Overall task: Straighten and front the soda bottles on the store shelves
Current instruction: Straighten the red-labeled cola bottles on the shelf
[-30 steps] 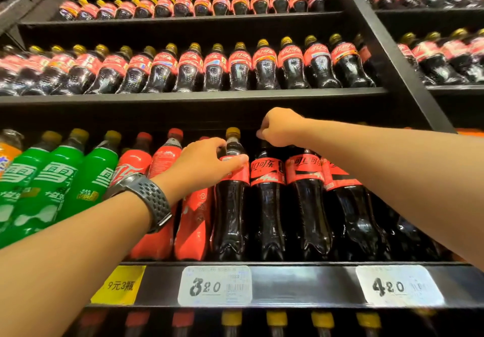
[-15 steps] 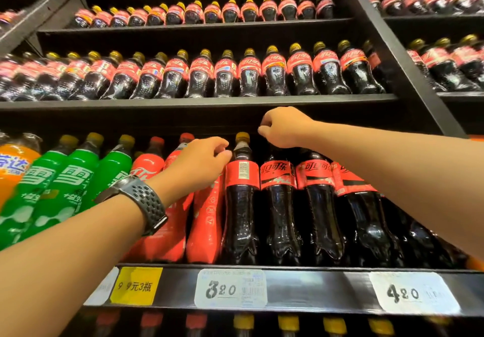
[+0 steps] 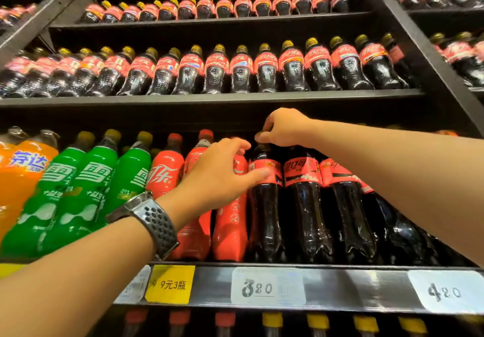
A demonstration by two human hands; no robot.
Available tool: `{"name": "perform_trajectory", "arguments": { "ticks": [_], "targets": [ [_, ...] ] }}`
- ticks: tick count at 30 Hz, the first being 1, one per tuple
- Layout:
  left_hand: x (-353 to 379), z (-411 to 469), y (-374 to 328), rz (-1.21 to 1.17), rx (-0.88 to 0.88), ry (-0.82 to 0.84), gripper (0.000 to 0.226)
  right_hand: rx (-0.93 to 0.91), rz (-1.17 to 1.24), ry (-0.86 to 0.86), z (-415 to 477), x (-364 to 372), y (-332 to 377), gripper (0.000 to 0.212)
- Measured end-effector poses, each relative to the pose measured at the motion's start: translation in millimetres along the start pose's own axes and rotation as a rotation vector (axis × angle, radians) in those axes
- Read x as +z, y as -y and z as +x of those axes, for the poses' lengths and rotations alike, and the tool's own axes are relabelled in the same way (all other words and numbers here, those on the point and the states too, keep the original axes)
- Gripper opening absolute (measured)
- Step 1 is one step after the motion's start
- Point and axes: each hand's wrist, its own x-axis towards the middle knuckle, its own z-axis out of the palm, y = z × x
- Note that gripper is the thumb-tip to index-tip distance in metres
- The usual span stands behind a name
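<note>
The shelf (image 3: 213,287) spans the lower frame, carrying orange 芬达 bottles (image 3: 21,179), green bottles (image 3: 86,192) marked 雪, red 可乐 bottles (image 3: 162,174) and dark colas. At centre, one dark cola bottle (image 3: 264,205) is being fronted. The right hand (image 3: 284,129) pinches its cap. The left hand (image 3: 220,176) thumbs its label, and I cannot tell whether that grip wraps the bottle. Next, probably a twist until the label faces out. The yellow tag (image 3: 169,284) reads 9元3瓶; the price tags (image 3: 267,288) read 3.20 and 4.20.

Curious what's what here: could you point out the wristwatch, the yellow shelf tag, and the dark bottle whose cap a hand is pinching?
wristwatch (image 3: 158,222): head view, on its perforated grey band.
yellow shelf tag (image 3: 170,284): head view, on its printed middle.
dark bottle (image 3: 264,213): head view, on its body below the red label.
</note>
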Motion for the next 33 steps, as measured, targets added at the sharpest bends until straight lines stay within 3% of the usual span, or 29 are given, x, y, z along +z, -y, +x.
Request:
{"name": "perform_trajectory", "arguments": {
  "ticks": [5, 10, 15, 19, 26, 30, 33],
  "targets": [
    [15.1, -3.9, -6.5, 0.09, 0.072, 0.066, 0.085, 0.034, 0.012, -0.001, 1.6, -2.8, 1.1, 0.029],
    [17.9, -6.1, 4.5, 0.196, 0.127, 0.067, 0.08, 0.057, -0.044, -0.005, 0.3, -4.1, 6.1, 0.04],
    [12.7, -9.1, 7.8, 0.156, 0.176, 0.056, 0.081, 0.03, -0.017, 0.07, -3.9, -7.7, 4.8, 0.03],
    [20.7, -18.5, 3.9, 0.17, 0.236, 0.114, 0.073, 0.01, 0.001, 0.037, -2.9, -5.2, 0.6, 0.03],
    [15.3, -30.1, 15.5, 0.16, 0.198, 0.049, 0.074, -0.081, 0.026, 0.0, -0.6, -0.4, -12.6, 0.031],
    [10.9, -33.9, 19.6, 0.236, 0.213, 0.06, 0.066, -0.081, 0.064, -0.054, 0.6, 5.8, -13.4, 0.029],
    [-3.5, -30.2, 25.5, 0.251, 0.207, -0.04, 0.053, -0.073, 0.076, -0.03, 1.7, 6.0, -13.7, 0.03]
  ]
}}
